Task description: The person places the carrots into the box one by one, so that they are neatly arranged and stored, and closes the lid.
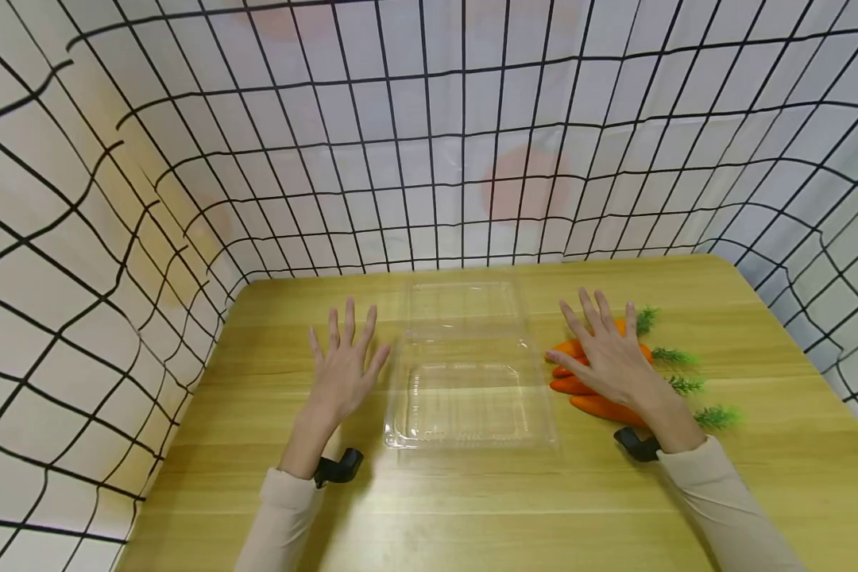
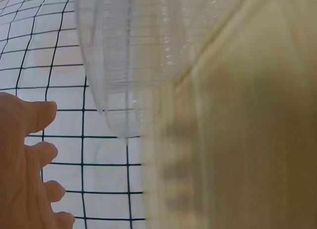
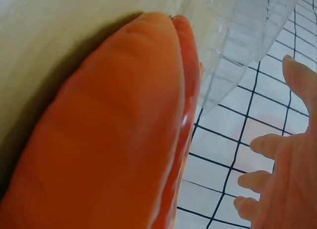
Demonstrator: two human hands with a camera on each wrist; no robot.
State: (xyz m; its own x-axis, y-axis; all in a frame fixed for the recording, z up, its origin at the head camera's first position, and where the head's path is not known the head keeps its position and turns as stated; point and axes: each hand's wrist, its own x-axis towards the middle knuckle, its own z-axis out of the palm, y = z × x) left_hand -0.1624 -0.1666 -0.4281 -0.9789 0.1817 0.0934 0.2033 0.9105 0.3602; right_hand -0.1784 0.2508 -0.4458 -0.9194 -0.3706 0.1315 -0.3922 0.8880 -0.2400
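Note:
A clear plastic clamshell box [image 1: 468,397] lies opened flat on the wooden table, its lid [image 1: 465,306] toward the back. Left of it, my left hand [image 1: 343,377] is spread with straight fingers and holds nothing. On the other side, my right hand [image 1: 611,361] spreads over several orange carrots [image 1: 604,408] with green tops, partly covering them. In the right wrist view a carrot [image 3: 109,120] fills the foreground, with the fingers of the right hand [image 3: 292,174] apart from it. The left wrist view has the left hand [image 2: 25,164] apart from the box [image 2: 148,41].
Black wire grid panels [image 1: 465,151] stand along the back and both sides of the table [image 1: 457,508], with white cloth behind them. Black wrist mounts [image 1: 339,467] sit under both wrists. The carrots' green tops [image 1: 715,417] point to the right.

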